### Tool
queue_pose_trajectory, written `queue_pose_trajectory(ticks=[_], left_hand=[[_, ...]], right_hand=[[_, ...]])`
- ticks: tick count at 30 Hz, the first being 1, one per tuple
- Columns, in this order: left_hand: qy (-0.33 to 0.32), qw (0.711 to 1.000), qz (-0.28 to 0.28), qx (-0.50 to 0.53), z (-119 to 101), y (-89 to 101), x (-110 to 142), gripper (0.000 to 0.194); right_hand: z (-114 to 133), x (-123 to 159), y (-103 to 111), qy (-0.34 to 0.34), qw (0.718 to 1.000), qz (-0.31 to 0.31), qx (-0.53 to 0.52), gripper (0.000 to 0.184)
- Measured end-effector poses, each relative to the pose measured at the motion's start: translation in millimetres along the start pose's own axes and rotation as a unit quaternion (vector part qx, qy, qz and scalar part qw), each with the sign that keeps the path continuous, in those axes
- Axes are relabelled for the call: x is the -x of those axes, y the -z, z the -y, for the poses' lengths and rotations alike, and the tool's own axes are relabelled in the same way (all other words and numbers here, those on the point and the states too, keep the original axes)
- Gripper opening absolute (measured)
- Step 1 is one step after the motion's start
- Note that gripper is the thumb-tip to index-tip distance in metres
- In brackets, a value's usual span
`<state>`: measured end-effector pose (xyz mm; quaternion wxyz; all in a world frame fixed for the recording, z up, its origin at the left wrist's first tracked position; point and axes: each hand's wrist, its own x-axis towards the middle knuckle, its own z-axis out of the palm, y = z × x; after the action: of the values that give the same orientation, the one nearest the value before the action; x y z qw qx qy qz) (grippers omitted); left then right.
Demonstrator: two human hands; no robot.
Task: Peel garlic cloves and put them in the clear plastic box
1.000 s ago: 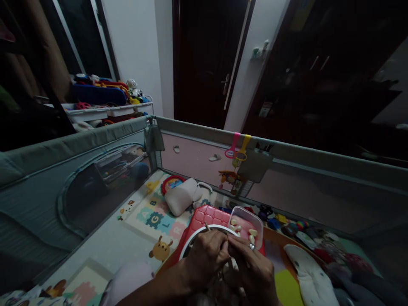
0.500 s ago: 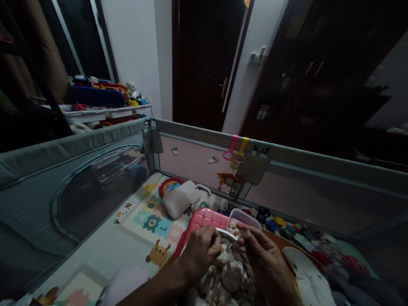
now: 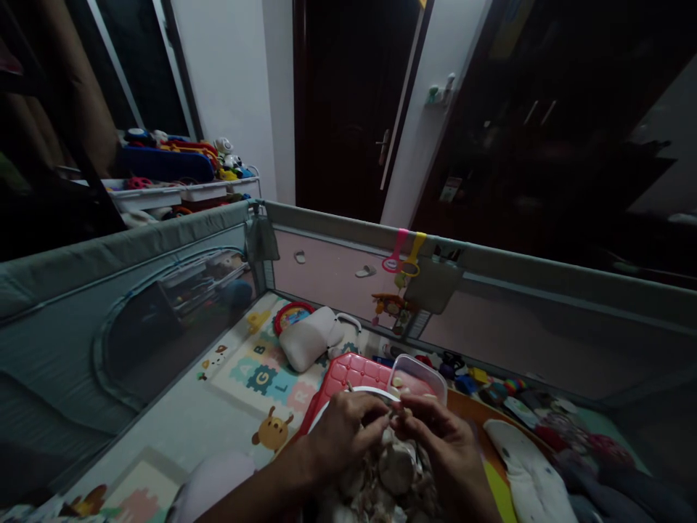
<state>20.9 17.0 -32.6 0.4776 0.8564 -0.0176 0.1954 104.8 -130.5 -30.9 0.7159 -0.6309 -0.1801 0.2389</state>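
My left hand (image 3: 351, 428) and my right hand (image 3: 449, 439) meet fingertip to fingertip over a bowl (image 3: 366, 391) with a white rim. Pinched between them is a small pale garlic clove (image 3: 401, 412), mostly covered by the fingers. Below the hands, the bowl holds garlic bulbs (image 3: 396, 468) and loose papery skins. Just beyond my right hand stands a clear plastic container (image 3: 440, 379) with a few pale peeled cloves (image 3: 399, 382) in it.
A red quilted-looking surface (image 3: 353, 370) lies under the container. Around it are a white cushion-like object (image 3: 308, 340), a patterned play mat (image 3: 229, 414) and several toys (image 3: 479, 376) along the right. Grey-green playpen walls (image 3: 337, 221) enclose the area.
My right hand has moved left and down from beside the container to meet my left hand. My left hand has opened from a fist into a pinch at the clove.
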Motion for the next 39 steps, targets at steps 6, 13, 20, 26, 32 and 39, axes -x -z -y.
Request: queue_pose_trajectory(ticks=[6,13,20,26,32,39], left_hand=[[-0.025,0.999,-0.037,0.027,-1,0.3,1,0.016],[-0.046,0.999,-0.027,-0.006,1,0.6,1,0.018],[-0.056,0.998,-0.018,-0.037,1,0.6,1,0.022],[-0.023,0.999,0.017,-0.019,3,3.7,-2,0.022],[-0.011,1.000,-0.003,0.006,3,1.7,0,0.020],[0.075,0.992,-0.015,0.098,2,-2.4,-2,0.020]], right_hand=[[-3,1,2,0.203,0.960,-0.004,0.191,0.010],[-11,1,3,0.304,0.907,0.002,0.292,0.012],[-15,2,3,0.335,0.892,0.021,0.302,0.020],[-4,2,3,0.302,0.916,0.027,0.261,0.017],[-6,2,4,0.299,0.913,0.054,0.273,0.020],[-4,4,0,0.275,0.936,0.053,0.211,0.015]])
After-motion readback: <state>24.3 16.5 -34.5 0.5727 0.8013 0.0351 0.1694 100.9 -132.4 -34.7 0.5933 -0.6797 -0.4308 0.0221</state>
